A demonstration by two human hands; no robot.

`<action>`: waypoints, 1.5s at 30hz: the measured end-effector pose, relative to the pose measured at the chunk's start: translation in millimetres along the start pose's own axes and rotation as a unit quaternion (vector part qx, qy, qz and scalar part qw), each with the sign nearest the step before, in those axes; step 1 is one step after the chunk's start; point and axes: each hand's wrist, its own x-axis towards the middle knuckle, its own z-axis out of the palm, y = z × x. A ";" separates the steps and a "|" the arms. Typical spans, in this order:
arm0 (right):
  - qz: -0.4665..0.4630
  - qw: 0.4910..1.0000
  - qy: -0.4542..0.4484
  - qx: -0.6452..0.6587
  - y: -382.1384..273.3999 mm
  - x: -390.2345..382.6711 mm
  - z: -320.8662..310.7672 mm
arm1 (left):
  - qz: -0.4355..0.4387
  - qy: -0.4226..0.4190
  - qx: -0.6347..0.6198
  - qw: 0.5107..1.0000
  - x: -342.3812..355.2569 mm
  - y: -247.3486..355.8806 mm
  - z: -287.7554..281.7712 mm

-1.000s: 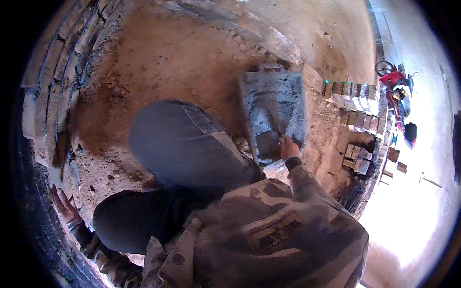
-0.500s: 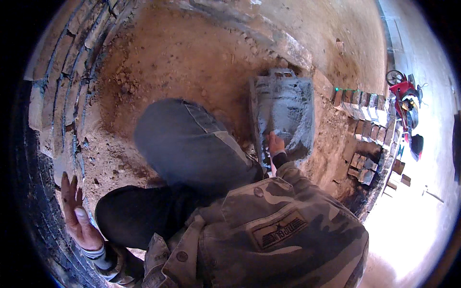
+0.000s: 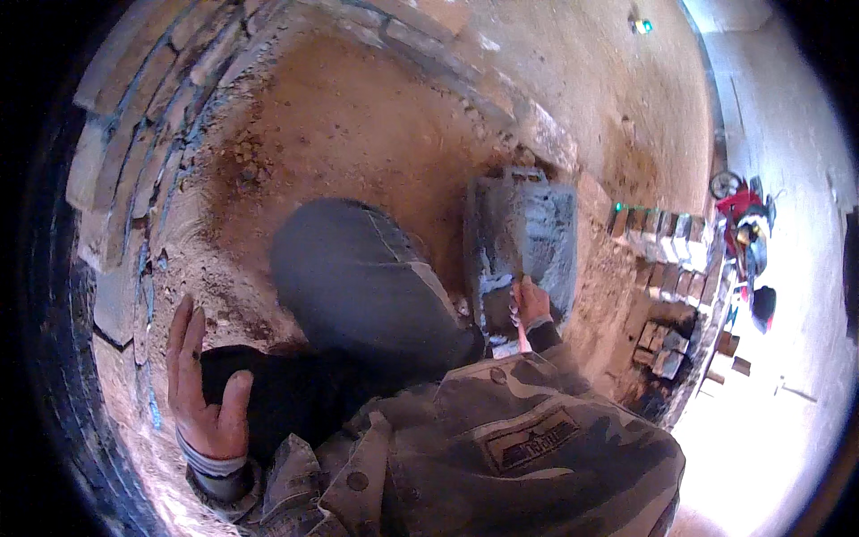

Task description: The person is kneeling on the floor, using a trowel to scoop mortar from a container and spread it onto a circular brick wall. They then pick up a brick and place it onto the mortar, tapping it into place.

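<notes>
My right hand (image 3: 532,302) is closed at the near end of a dark rectangular tub (image 3: 468,234), over the grey wet mortar (image 3: 541,228) inside. Its fingers are curled round something mostly hidden by the hand, and a pale wet patch shows in the mortar beside them. My left hand (image 3: 210,403) is raised at the lower left, fingers stretched and thumb apart, holding nothing. It is near a low brick wall (image 3: 112,295) with mortar in its joints. My bent knee (image 3: 358,277) in grey trousers stands between the hands.
Loose reddish soil (image 3: 349,116) covers the ground ahead, edged by a brick course (image 3: 420,40). Stacked bricks (image 3: 662,224) stand right of the tub, with a smaller brick pile (image 3: 662,347) nearer. Beyond them, a red motorbike (image 3: 743,210) is parked on bright pavement.
My left hand has moved right and come away from the brick wall, still spread. My right hand stays at the tub's near end, its fingers now more curled. The view has shifted slightly.
</notes>
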 end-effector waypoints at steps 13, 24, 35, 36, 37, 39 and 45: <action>-0.595 0.501 -0.162 -0.607 -204.8 81.1 214.1 | 0.118 0.155 -0.104 0.975 -38.1 -25.8 -8.5; -0.284 0.562 -0.598 -0.496 -253.9 -140.9 553.5 | 0.087 0.184 -0.143 0.968 -66.0 -29.5 -2.6; -0.755 0.225 -0.403 -0.466 -224.1 -251.0 702.6 | 0.064 0.236 -0.198 0.949 -99.3 -39.2 -17.8; -0.750 0.217 -0.352 -0.517 -207.9 -272.3 689.1 | 0.061 0.246 -0.211 0.944 -102.6 -40.7 -20.4; -0.755 0.233 -0.358 -0.498 -200.4 -271.0 680.3 | 0.058 0.256 -0.223 0.939 -105.2 -40.8 -21.5; -0.768 0.269 -0.361 -0.455 -190.9 -261.4 661.0 | 0.068 0.264 -0.214 0.938 -110.1 -42.7 -20.7; -0.371 0.511 -0.600 -0.491 -147.0 -288.5 594.8 | 0.073 0.259 -0.193 0.943 -122.5 -41.8 -29.8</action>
